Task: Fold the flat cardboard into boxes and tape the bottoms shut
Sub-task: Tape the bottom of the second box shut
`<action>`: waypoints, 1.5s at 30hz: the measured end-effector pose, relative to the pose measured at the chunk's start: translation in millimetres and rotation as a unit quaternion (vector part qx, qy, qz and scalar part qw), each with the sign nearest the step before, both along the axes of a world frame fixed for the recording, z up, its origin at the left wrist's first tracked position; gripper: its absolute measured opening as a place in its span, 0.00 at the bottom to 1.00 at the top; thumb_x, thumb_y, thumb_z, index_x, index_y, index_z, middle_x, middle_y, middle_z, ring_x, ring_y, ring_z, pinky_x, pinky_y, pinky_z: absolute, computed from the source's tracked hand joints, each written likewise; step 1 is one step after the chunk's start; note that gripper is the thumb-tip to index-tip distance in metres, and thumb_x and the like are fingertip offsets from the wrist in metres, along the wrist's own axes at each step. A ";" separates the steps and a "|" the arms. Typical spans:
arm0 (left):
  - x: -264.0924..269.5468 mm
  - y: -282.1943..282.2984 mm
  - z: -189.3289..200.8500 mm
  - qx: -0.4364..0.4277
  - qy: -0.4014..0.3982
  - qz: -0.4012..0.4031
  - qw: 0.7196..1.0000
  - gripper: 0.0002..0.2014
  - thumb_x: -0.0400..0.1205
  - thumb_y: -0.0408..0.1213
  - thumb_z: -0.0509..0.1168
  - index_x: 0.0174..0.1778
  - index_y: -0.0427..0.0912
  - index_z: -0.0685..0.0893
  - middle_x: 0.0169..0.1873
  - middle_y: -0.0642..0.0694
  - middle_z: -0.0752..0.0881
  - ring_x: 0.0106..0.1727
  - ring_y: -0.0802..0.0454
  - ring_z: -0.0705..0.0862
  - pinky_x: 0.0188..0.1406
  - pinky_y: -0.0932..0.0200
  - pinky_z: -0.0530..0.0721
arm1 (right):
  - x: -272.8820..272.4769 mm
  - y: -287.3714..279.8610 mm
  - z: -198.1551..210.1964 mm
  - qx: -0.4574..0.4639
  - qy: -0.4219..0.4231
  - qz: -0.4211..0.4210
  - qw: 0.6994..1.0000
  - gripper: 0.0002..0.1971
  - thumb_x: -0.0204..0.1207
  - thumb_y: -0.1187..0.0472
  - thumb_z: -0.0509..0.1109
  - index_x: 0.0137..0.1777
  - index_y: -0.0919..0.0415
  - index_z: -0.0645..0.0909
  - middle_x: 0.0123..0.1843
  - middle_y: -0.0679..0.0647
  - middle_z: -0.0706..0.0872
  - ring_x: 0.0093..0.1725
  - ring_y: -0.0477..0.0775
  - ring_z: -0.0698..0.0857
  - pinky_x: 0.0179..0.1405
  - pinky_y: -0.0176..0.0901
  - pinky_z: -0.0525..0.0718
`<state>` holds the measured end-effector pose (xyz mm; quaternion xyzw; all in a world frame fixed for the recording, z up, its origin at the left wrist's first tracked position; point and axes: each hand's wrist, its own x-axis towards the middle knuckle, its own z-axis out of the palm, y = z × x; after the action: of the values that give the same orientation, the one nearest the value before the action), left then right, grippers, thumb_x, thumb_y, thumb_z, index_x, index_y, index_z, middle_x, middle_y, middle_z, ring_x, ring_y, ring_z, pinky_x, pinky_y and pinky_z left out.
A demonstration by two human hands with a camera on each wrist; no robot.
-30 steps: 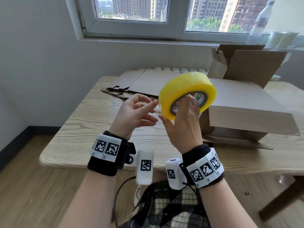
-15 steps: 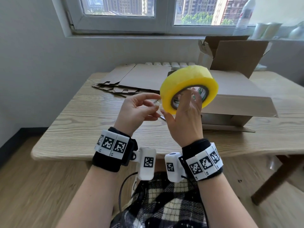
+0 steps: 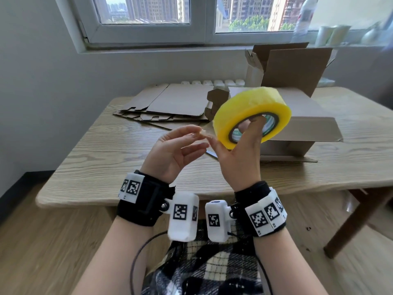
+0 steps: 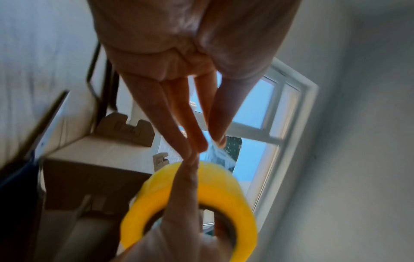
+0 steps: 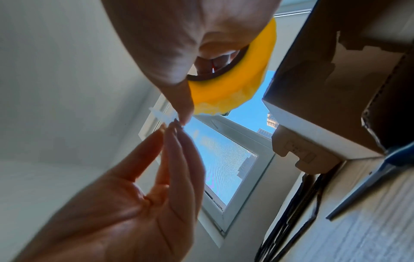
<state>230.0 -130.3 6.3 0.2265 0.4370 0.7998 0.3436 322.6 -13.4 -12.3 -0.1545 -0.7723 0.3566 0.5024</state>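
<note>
Pinching the loose tape end, your left hand sat just left of the yellow tape roll. Your right hand gripped that roll through its core, raised above the table. Folded box lay behind, flat cardboard far left.

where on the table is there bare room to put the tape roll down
Bare wood shows along the near edge of the light wooden table, in front of the flat brown cardboard sheets, and again right of the folded brown cardboard box. The far middle is crowded. The right hand holds the yellow tape roll.
</note>
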 end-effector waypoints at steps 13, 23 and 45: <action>9.6 16.0 18.3 -0.109 0.179 0.073 0.975 0.08 0.76 0.26 0.74 0.45 0.36 0.81 0.34 0.40 0.90 0.33 0.47 0.91 0.33 0.60 0.89 | 8.3 12.0 1.7 0.171 0.075 -0.073 0.980 0.32 0.65 0.65 0.84 0.59 0.62 0.64 0.51 0.62 0.80 0.65 0.60 0.76 0.62 0.86 0.75; 19.9 32.4 20.3 -0.096 0.312 0.183 0.927 0.14 0.76 0.23 0.75 0.53 0.41 0.81 0.35 0.42 0.92 0.37 0.48 0.92 0.40 0.56 0.91 | 29.0 29.7 7.6 0.142 0.021 -0.057 0.988 0.23 0.65 0.54 0.76 0.56 0.68 0.76 0.55 0.59 0.79 0.64 0.66 0.76 0.66 0.63 0.73; 49.8 67.5 24.4 -0.066 0.380 0.177 0.906 0.15 0.73 0.25 0.78 0.47 0.43 0.81 0.38 0.42 0.91 0.36 0.44 0.92 0.40 0.51 0.91 | 56.6 66.4 7.6 0.040 0.109 -0.074 0.990 0.26 0.83 0.36 0.57 0.58 0.56 0.87 0.84 0.65 0.67 0.86 0.61 0.61 0.84 0.53 0.56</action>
<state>279.9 -62.8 30.7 0.4087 0.6194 0.6700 0.0186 379.2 53.1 -4.7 -0.1512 -0.7127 0.3020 0.6148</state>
